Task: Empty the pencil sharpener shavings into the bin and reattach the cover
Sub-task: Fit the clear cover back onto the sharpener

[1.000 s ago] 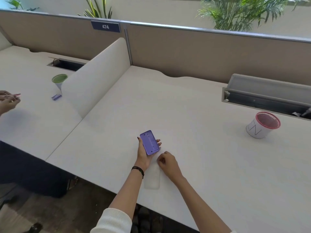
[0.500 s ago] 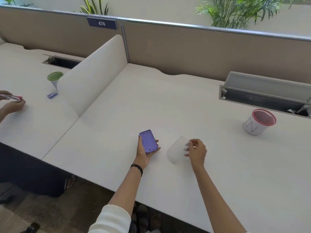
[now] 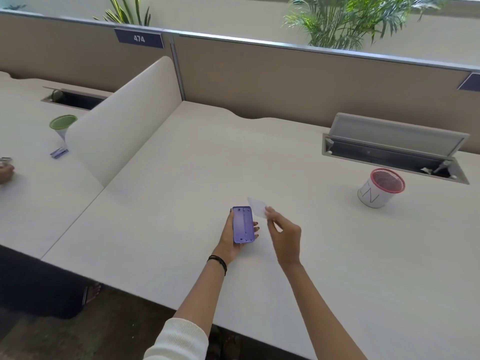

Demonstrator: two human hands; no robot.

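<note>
Now the purple sharpener [image 3: 242, 224] sits open-side up in the closed left hand [image 3: 231, 239], at the counter's [image 3: 181, 203] six o'clock. The right hand [image 3: 284, 235] has lifted the clear cover [image 3: 257, 207] off the counter, pinched at the sharpener's two o'clock; reattachment looks next. The bin [image 3: 380, 188] waits at three o'clock.

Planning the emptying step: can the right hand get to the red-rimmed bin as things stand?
Probably yes. The desk lies bare between the right hand and the bin, which stands open-topped to its right; the hand already holds the clear cover.
</note>
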